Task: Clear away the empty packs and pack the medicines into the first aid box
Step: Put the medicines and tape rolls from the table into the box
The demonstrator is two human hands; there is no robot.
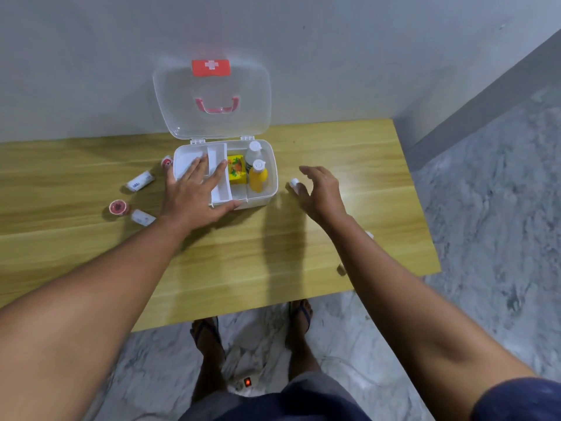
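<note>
The first aid box (261, 194) sits in the upper middle of the frame, at the back of the wooden table (273, 262), and it's wide open, its clear lid (182, 95) standing up against the grey wall (76, 56) with the red cross label at the top. Inside, on the right side, a white bottle (253, 151) and a yellow bottle (258, 179) lie side by side, with a yellow carton (236, 171) just to their left. A white tray (221, 185) fills the left part of the box. The left hand (194, 194) lies flat on that tray, fingers straight and spread, holding nothing, thumb running along the box's front edge. It covers much of the tray, so whatever lies under it can't be made out. Over on the right of the box, the right hand (320, 192) hovers above the table, fingers loosely curved and apart, nothing gripped. A small white container (294, 182) lies just beside its thumb tip, and whether they touch is hard to tell. Left of the box there's a scatter: a small red-topped piece (166, 161) right by the box's corner, a white roll (140, 181) further left, then a round red tin (118, 207) with a second white roll (143, 217) just beside it. Two small white bits peek out behind the right forearm, too hidden to name. Below the table edge, sandalled feet (299, 314) stand on the marbled floor (485, 208) beside a power strip (247, 382) with a red light.
</note>
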